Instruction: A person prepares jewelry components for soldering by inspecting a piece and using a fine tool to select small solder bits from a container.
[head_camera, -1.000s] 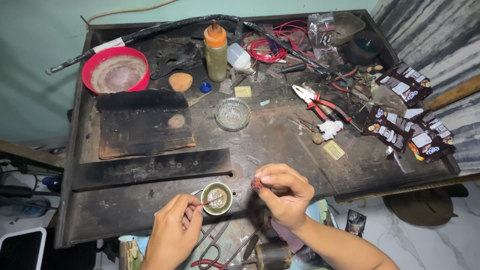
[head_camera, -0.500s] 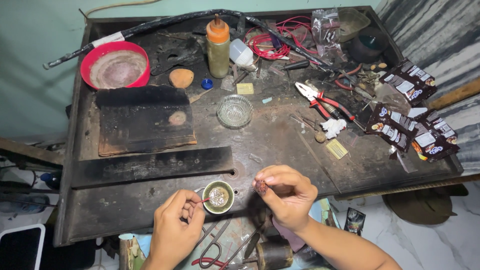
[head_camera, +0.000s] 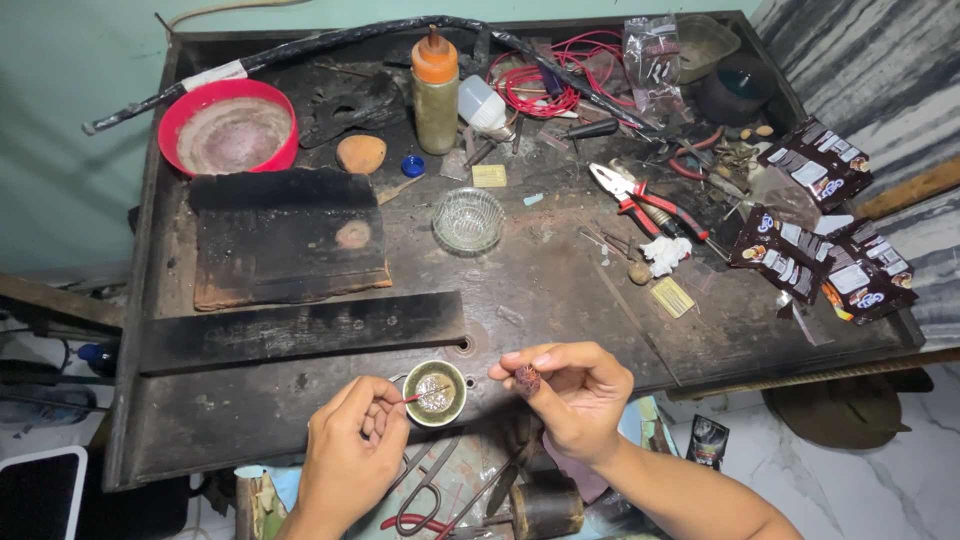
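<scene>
Left hand (head_camera: 350, 455) at the desk's (head_camera: 560, 290) near edge, fingers pinched on a thin red stick (head_camera: 412, 399) dipping into a small round cup (head_camera: 434, 393). Just right, right hand (head_camera: 575, 395), fingers clamped on a small dark red bead (head_camera: 527, 379) beside the cup.

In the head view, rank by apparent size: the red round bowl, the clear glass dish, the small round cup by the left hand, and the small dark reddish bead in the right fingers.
1. Red round bowl
2. Clear glass dish
3. Small round cup, though it sits nearer the camera
4. Small dark reddish bead
</scene>
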